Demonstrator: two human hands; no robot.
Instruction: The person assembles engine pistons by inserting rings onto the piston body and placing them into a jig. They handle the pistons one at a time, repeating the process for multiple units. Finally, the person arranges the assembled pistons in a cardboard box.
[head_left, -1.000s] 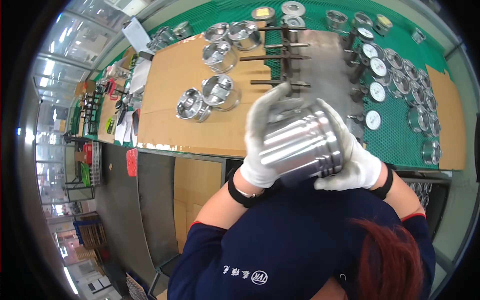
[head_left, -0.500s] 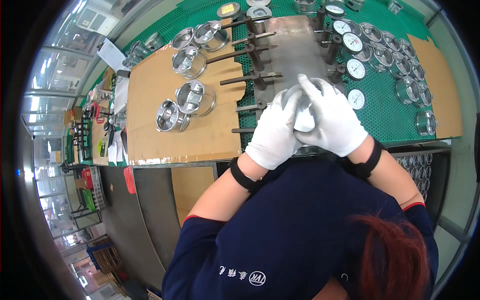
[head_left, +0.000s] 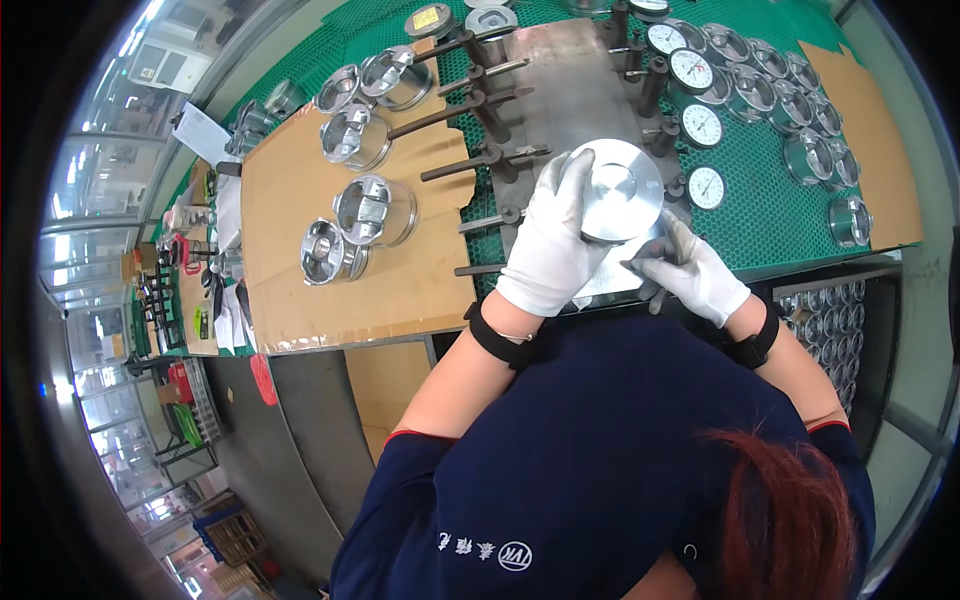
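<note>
My left hand [head_left: 556,235], in a white glove, grips a silver piston [head_left: 622,190] by its side, thumb and fingers around its rim. The piston's round, shiny crown faces up, with a shallow dish in the middle. My right hand [head_left: 695,278], gloved too with dark-soiled fingertips, is just below and right of the piston. Its fingers are bent and apart, and I see nothing held in them. Beneath both hands lies the near end of a grey metal plate [head_left: 570,85] on the bench.
Several pistons [head_left: 375,210] stand on cardboard [head_left: 270,260] at left. Dark posts with rods [head_left: 490,160] line the plate. Dial gauges [head_left: 707,187] stand along its right side. More pistons [head_left: 752,92] crowd the green mat [head_left: 755,235]. A rack of pistons [head_left: 825,340] sits below, right.
The piston was mostly covered by both hands; now its crown shows in my left hand. My right hand has come off it, moving down and right. The whole view has shifted slightly.
</note>
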